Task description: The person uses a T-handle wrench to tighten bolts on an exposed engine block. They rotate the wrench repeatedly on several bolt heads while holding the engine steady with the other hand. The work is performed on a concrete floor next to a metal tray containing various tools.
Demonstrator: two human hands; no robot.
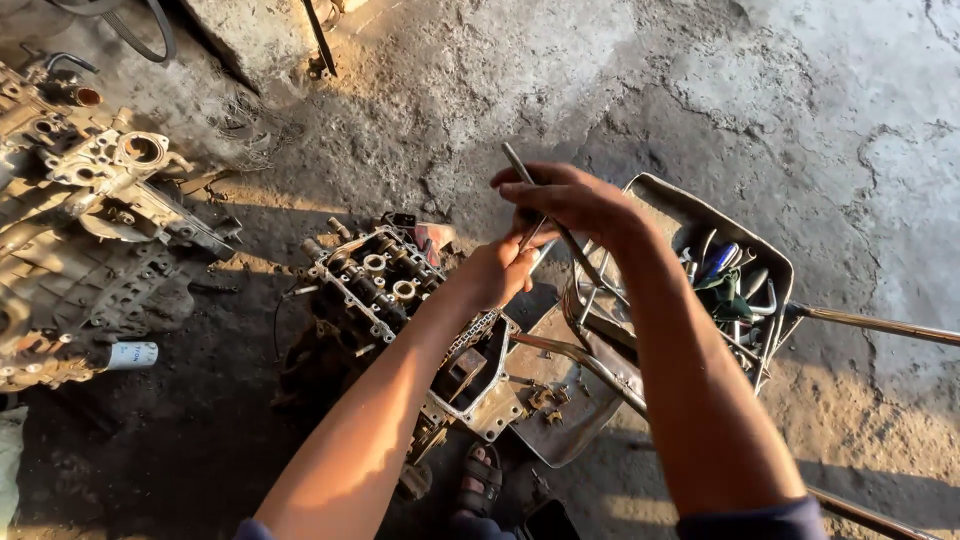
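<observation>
Hands | left hand (505, 268) and right hand (565, 198) both grasping thin metal rod (521, 166) | above engine (400, 300)

Open concrete floor (560, 90) is left free along the far edge and the right side. The near middle is blocked by the engine head (385, 280), the tool tray (680, 205) and its metal tube frame (880, 325). The left edge is crowded by engine castings (90, 230).

Cracked, oil-stained concrete floor (620, 90), paler grey toward the upper right, low warm sunlight in patches, long dark shadow across the lower left, dismantled engine castings (80, 210) along the left edge, black rubber hose (140, 30) at top left, slanted concrete slab (255, 35) beside it
</observation>
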